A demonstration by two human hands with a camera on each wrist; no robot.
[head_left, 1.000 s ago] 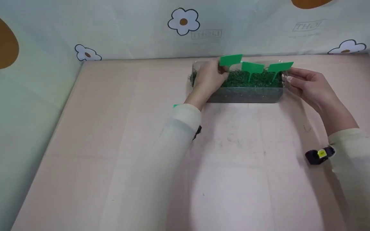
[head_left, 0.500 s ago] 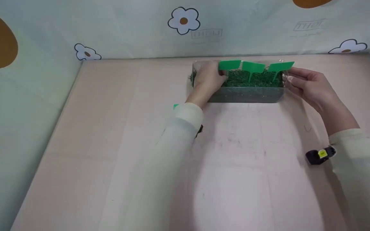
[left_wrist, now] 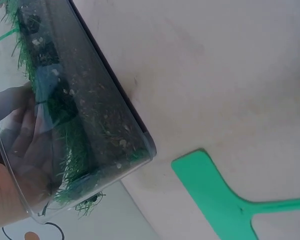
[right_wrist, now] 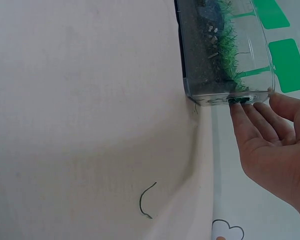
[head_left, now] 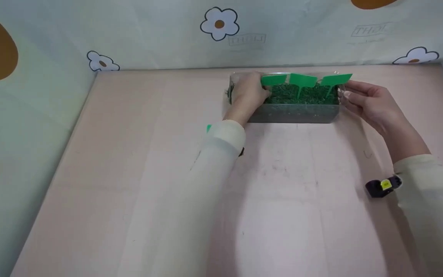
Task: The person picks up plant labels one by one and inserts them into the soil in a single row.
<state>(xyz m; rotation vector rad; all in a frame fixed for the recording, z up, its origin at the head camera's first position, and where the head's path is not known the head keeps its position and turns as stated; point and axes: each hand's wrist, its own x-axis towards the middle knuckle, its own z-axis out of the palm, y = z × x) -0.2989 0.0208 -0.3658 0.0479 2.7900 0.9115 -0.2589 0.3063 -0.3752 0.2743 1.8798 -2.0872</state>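
A clear plastic box (head_left: 294,114) of dark soil and green grass (head_left: 283,94) stands at the back of the table. My left hand (head_left: 246,94) reaches into its left part and pinches a green T-shaped plant label (head_left: 273,80), whose stem is hidden by my fingers and the grass. Two more plant labels stand upright in the grass, a middle label (head_left: 302,80) and a right label (head_left: 335,79). At the box's right end, my right hand (head_left: 373,102) touches the end wall with nearly straight fingers, its thumb at the rim in the right wrist view.
Another green plant label (left_wrist: 205,192) lies on the table (head_left: 102,161) left of the box, mostly hidden by the left sleeve in the head view. A thin dark curved strand (right_wrist: 141,201) lies right of the box. A flower-printed wall sheet (head_left: 160,34) rises behind the table.
My left hand has lowered the plant label into the grass, so its top has dropped to about the height of the other two. The right hand stays at the box end.
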